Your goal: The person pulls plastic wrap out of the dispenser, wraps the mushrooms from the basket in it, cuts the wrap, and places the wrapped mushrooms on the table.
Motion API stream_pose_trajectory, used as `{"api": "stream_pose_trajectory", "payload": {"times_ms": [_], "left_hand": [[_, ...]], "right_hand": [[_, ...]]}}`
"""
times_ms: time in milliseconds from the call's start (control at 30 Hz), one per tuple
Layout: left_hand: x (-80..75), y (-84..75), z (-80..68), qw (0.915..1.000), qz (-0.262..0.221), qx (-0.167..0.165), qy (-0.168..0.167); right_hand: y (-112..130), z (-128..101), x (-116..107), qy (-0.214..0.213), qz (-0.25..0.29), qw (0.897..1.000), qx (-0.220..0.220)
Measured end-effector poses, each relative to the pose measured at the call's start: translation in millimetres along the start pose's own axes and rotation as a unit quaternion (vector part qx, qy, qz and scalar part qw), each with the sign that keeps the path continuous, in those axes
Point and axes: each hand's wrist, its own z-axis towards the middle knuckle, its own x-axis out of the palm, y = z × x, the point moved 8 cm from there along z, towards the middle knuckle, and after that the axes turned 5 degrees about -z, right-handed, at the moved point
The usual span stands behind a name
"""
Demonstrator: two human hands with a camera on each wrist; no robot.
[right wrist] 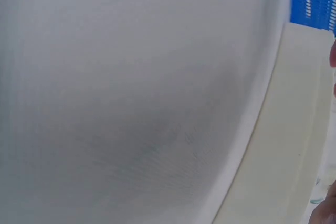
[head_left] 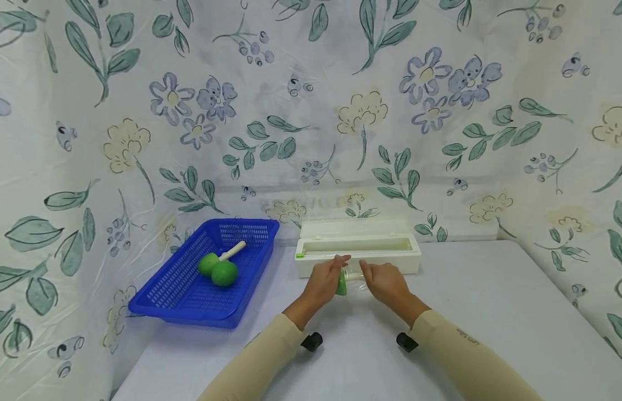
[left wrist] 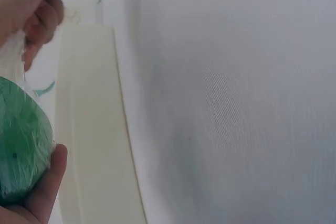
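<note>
My left hand [head_left: 327,281] grips a round green object [head_left: 341,285] covered in clear film, just in front of a long cream dispenser box [head_left: 358,253] with its lid open. In the left wrist view the green object [left wrist: 21,140] sits between my thumb and curled fingers [left wrist: 43,19], beside the box [left wrist: 92,129]. My right hand [head_left: 386,281] is close to the right of it, fingers curled on the clear film [head_left: 356,277] stretched between both hands. The right wrist view shows only the box's wall [right wrist: 283,145] and the table.
A blue plastic basket [head_left: 190,301] sits at the table's left edge, holding two green balls [head_left: 224,273] with a cream handle. The grey table [head_left: 491,312] extends right. Flowered cloth [head_left: 311,111] hangs behind and on both sides.
</note>
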Motion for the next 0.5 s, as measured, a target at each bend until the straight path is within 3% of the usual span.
{"api": "stream_pose_trajectory", "payload": {"times_ms": [100,167,200,267,300,367,433,467,500], "left_hand": [[-3.0,1.1,0.8,0.9997,-0.001,-0.007,-0.023],[-6.6,1.7,0.8,0.9991,-0.01,-0.008,-0.041],[-9.2,1.3,0.7,0.9985,-0.014,-0.003,-0.052],[-15.2,-0.2,1.0,0.9965,-0.022,0.016,-0.079],[-18.5,-1.7,1.0,0.9949,-0.028,0.027,-0.093],[-23.4,-4.7,0.5,0.9914,-0.035,0.045,-0.118],[-25.0,-8.9,-0.6,0.9886,-0.039,0.064,-0.131],[-24.3,-11.0,-1.4,0.9877,-0.04,0.073,-0.132],[-22.6,-13.8,-2.3,0.9874,-0.043,0.082,-0.128]], "right_hand": [[1,0,2,0.003,0.021,1.0,-0.005],[-2,-1,5,0.016,0.076,0.997,0.01],[-4,-1,6,0.024,0.118,0.992,0.025],[-9,0,9,0.026,0.22,0.973,0.062],[-12,1,10,0.024,0.28,0.956,0.088],[-19,1,12,0.007,0.401,0.906,0.138],[-26,1,13,-0.027,0.518,0.835,0.184],[-29,0,12,-0.051,0.57,0.794,0.206],[-33,-1,12,-0.079,0.621,0.746,0.227]]}}
